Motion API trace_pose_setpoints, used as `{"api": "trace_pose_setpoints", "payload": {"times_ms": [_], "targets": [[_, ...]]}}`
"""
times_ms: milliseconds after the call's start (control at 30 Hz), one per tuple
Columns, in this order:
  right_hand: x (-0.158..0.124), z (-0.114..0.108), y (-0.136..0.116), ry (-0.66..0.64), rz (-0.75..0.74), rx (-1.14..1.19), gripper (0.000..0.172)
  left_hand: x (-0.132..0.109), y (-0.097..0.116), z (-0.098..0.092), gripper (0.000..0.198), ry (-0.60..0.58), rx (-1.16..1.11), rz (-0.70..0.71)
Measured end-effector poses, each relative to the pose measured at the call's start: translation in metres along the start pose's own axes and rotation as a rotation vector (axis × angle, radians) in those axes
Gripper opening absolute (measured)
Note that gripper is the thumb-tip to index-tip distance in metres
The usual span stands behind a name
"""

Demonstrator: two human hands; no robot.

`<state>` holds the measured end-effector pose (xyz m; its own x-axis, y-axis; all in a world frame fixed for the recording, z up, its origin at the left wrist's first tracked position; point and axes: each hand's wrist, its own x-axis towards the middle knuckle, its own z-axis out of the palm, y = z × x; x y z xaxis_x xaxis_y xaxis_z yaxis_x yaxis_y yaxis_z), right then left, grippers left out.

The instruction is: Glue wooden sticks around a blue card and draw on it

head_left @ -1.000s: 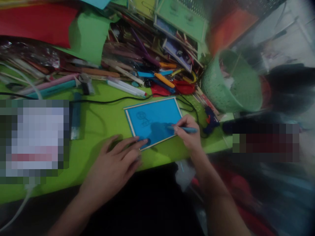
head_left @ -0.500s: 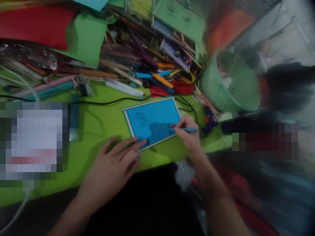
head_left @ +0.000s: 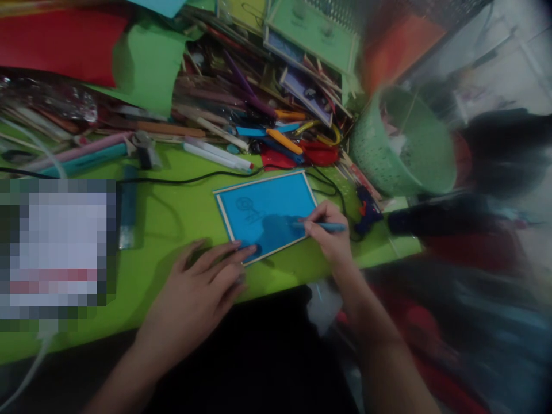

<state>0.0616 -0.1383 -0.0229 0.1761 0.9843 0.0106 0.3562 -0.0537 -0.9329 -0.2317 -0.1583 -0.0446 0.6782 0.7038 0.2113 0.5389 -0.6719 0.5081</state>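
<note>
A blue card [head_left: 276, 198] edged with pale sticks lies on the green table, with a small dark line drawing [head_left: 246, 208] on its left part. My right hand [head_left: 330, 230] pinches a blue pen [head_left: 333, 227], whose tip is over the card's right part. Whether the tip touches the surface is hard to tell. My left hand [head_left: 202, 293] rests with fingers spread, fingertips on the card's lower left corner, holding nothing.
A heap of scissors, pens and sticks [head_left: 241, 98] spans the table's back. A green basket [head_left: 403, 144] stands at the right, near a dark blue glue gun [head_left: 366, 213]. A black cable [head_left: 185, 180] runs behind the card. A blurred-out device [head_left: 58, 247] lies left.
</note>
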Motion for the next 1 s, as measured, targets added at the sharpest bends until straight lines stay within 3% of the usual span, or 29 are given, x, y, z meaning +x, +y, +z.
{"api": "trace_pose_setpoints", "payload": {"times_ms": [500,767,1000], "targets": [[-0.0008,-0.0012,0.004,-0.024,-0.015,-0.007,0.014,0.0005,0.0002,0.0002,0.019,-0.016,-0.008,-0.012],[0.0023,-0.0027,0.0053,0.089,-0.125,0.29,0.013,0.0023,0.001,-0.0007,0.023,0.025,0.018,0.027],[0.0019,-0.0031,0.0012,0.302,-0.139,0.464,0.019,-0.0009,-0.0018,0.0006,0.019,0.035,0.015,0.05]]}}
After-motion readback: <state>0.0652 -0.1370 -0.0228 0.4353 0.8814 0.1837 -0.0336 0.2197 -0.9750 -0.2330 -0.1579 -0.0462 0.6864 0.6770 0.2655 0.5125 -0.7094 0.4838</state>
